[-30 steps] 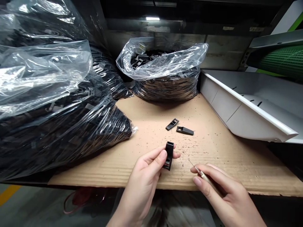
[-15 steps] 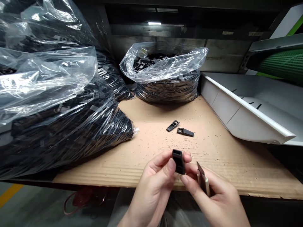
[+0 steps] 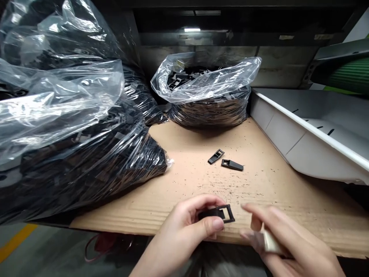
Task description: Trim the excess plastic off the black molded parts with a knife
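Note:
Between thumb and fingers, my left hand [image 3: 193, 219] grips a black plastic part [image 3: 227, 214] with a rectangular opening at its end, just above the cardboard near its front edge. To its right, my right hand [image 3: 284, 240] is smeared by motion. Its fingers are curled round a small blade [image 3: 271, 243], of which mainly a pale, wrapped-looking section shows; the tip is hidden or blurred. Farther back on the cardboard lie two similar black plastic parts, a slanted one [image 3: 216, 156] and one beside it [image 3: 232, 165].
Clear plastic bags full of black parts stand at left [image 3: 86, 142] and at the back [image 3: 207, 107]. A white tray [image 3: 305, 154] borders the right side. Dark shavings dot the cardboard sheet [image 3: 184, 181]. A green ridged roll [image 3: 343, 73] is at upper right.
My left hand has turned the black part from upright to lying sideways, its open end pointing right. My right hand has moved right, away from the part, with the blade.

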`<state>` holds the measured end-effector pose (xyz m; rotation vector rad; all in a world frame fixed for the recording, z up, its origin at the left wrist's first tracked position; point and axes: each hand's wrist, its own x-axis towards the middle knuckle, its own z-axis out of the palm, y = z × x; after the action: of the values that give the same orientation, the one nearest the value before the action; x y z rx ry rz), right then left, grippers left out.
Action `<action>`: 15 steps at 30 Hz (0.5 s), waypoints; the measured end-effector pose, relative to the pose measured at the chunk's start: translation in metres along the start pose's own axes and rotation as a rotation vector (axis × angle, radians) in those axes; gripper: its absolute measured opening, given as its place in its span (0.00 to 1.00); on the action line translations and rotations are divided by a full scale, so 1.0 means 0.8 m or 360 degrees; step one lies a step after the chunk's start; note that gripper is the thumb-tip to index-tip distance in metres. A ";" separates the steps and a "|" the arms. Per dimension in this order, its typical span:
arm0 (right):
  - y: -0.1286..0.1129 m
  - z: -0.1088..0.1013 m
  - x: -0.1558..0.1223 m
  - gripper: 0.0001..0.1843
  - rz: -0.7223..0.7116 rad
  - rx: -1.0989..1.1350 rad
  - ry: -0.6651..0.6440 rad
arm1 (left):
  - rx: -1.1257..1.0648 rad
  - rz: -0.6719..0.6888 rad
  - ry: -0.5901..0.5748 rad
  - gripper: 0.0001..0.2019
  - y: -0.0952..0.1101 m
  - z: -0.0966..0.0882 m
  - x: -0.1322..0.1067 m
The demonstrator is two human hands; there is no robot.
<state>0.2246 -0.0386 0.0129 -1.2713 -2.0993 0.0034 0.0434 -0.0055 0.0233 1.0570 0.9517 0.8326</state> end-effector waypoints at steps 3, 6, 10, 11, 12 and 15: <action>0.014 -0.001 -0.008 0.19 0.0104 -0.0073 -0.0125 | 0.0264 0.0188 0.0226 0.10 -0.008 0.006 0.002; 0.016 0.003 -0.015 0.15 0.0129 -0.0050 -0.0075 | 0.0670 0.0527 0.0386 0.08 -0.017 0.014 0.003; 0.008 0.012 -0.016 0.13 0.0199 -0.0011 -0.0058 | 0.1043 0.0965 0.0499 0.10 -0.034 0.022 0.002; 0.006 0.014 -0.016 0.13 0.0227 -0.0003 -0.0079 | 0.1127 0.1039 0.0531 0.11 -0.039 0.022 0.002; 0.005 0.015 -0.016 0.12 0.0253 0.0001 -0.0087 | 0.1207 0.1100 0.0564 0.12 -0.044 0.022 0.001; 0.005 0.017 -0.015 0.11 0.0264 -0.0004 -0.0097 | 0.1386 0.1208 0.0610 0.15 -0.054 0.021 0.002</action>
<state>0.2236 -0.0415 -0.0056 -1.4602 -2.0388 0.1139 0.0637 -0.0220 -0.0151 2.1426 1.2990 1.3105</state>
